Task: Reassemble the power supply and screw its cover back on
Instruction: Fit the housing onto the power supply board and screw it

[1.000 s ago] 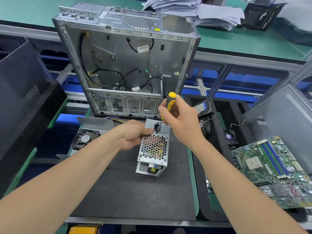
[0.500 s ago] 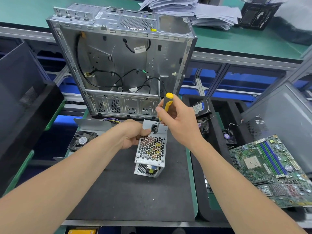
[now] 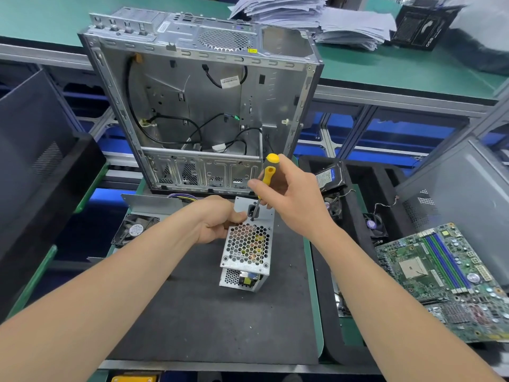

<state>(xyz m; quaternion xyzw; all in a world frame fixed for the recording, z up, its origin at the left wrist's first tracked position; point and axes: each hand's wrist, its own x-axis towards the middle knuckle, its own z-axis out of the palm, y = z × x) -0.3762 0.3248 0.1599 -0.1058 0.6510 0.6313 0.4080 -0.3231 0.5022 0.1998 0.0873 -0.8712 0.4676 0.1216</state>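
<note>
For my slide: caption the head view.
Right hand holds yellow-handled screwdriver against perforated grey metal power supply gripped by left hand.

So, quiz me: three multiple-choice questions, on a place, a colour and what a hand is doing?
1. Where is the motherboard, relative to the power supply? A) on its right B) on its left C) on top
2. The screwdriver handle is: A) red B) yellow C) blue
3. The left hand is: A) hanging idle B) holding the power supply C) waving
Answers: 1 A, the board lies at the right edge; 2 B, yellow grip in the right hand; 3 B, it grips the unit.
</note>
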